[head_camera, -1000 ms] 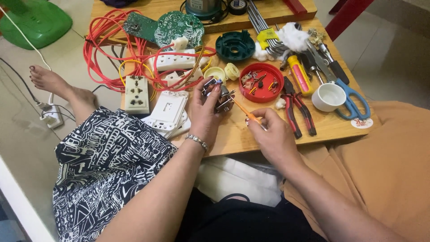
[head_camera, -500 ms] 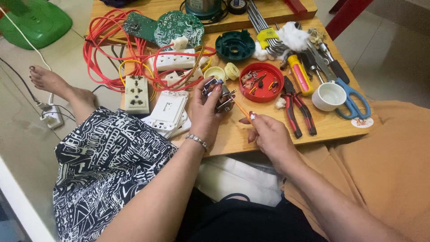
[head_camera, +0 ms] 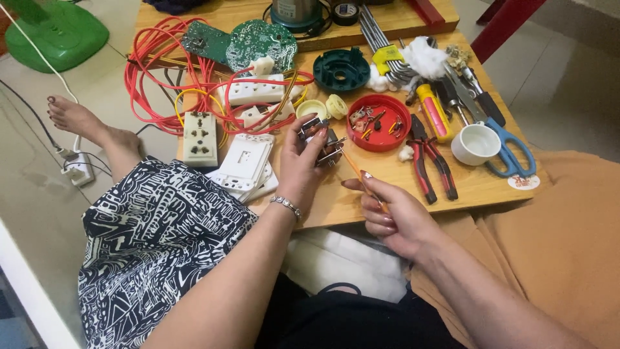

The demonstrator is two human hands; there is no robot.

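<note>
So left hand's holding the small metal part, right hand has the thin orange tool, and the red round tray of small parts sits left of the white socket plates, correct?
Not quite. The head view shows the red round tray to the right of the white socket plates, beside the red-handled pliers. The rest holds: left hand holds the small metal part, right hand the thin orange tool.

The right hand (head_camera: 394,216) drew back toward the body, off the wooden table (head_camera: 478,187), and the thin orange screwdriver (head_camera: 363,181) it held tilted up toward the small metal part (head_camera: 321,139)
</note>
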